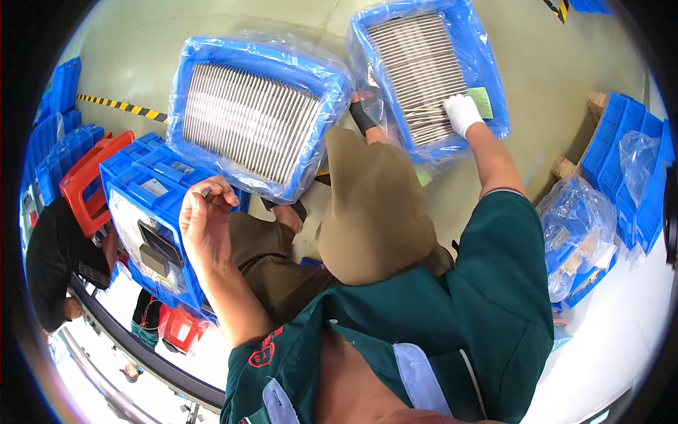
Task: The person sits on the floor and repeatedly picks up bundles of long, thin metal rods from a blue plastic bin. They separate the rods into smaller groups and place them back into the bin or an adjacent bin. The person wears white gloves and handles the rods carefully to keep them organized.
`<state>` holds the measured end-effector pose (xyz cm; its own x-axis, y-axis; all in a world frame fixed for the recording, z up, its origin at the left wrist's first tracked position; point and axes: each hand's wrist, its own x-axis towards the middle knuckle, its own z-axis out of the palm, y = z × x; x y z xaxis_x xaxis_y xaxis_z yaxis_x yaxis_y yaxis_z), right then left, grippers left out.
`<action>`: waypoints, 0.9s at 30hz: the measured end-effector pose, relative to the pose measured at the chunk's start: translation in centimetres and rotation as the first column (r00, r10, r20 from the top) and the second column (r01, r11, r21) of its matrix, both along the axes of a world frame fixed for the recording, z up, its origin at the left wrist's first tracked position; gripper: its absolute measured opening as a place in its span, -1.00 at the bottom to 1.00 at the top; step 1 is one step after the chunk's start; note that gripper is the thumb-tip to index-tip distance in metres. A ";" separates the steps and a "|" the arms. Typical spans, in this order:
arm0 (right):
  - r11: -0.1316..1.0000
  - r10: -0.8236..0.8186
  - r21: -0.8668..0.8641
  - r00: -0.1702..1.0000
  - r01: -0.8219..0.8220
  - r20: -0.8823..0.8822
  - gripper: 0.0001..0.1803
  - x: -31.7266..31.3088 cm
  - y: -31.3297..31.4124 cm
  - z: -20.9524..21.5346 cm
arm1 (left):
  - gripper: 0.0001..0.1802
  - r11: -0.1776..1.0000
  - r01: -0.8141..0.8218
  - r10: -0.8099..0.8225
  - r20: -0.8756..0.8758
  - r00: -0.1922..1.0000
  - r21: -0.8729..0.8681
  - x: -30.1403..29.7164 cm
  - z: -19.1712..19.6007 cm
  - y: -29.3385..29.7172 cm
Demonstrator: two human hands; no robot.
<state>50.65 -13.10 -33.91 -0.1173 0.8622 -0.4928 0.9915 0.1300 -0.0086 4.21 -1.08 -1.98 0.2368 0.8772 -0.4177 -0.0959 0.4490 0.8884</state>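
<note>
My left hand (210, 215) is bare and raised over the stacked blue crates on my left. Its fingers are curled, with a small grey piece (205, 191) showing between them; what it is I cannot make out. In a white glove, my right hand (462, 114) reaches into the far right blue bin (498, 106), its fingers curled at the ends of the metal rods (417, 71). Next to the glove lies a green paper slip (481, 103). A second blue bin (185, 92), lined with clear plastic, holds another row of metal rods (247, 120).
Stacked blue crates (152, 177) stand at my left, with a dark device (159, 247) on their side and a red plastic stool (85, 184) beyond. Another person in black (60, 254) is at the far left. More blue crates (621, 155) and a plastic-wrapped bin (575, 233) are on the right.
</note>
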 end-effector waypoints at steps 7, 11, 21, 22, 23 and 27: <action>0.956 -0.116 -0.272 0.993 0.111 -0.002 -0.83 -0.8 1.1 1.7 | -0.64 1.000 -0.011 0.012 -0.019 1.000 0.024 -0.1 0.6 -0.2; 0.940 -0.179 -0.303 0.983 0.159 -0.040 -0.77 -0.7 0.7 2.7 | -0.64 0.998 -0.011 0.011 0.004 1.000 0.055 0.0 1.3 -0.5; 0.871 -0.360 -0.370 0.932 0.323 -0.034 -0.66 -2.8 -1.7 8.2 | -0.66 0.991 -0.002 -0.012 0.102 0.995 0.133 0.1 3.3 -1.1; 0.853 -0.399 -0.388 0.916 0.349 -0.054 -0.65 -3.0 -2.2 9.0 | -0.67 0.991 -0.023 0.009 0.106 0.994 0.132 0.1 3.5 -1.2; 0.834 -0.436 -0.407 0.897 0.372 -0.073 -0.64 -3.0 -2.5 9.6 | -0.69 0.991 -0.045 0.031 0.110 0.993 0.129 0.0 3.6 -1.4; 0.734 -0.678 -0.293 0.685 0.613 -0.267 -0.46 -1.3 -7.2 4.3 | -0.70 0.988 -0.050 0.026 0.159 0.987 0.148 0.0 4.5 -1.2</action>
